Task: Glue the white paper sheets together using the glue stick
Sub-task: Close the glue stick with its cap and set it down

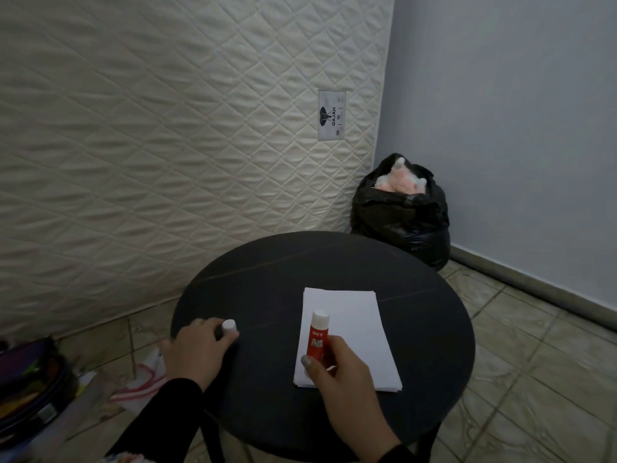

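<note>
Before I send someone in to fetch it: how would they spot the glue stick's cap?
Find the round black table in front of the quilted mattress. At its left edge, the left hand grips a small white cap. Unlike the red glue stick over the white paper sheets, it is plain white and stubby.

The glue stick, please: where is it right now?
In the right hand, the glue stick is upright over the paper on the table.
</note>
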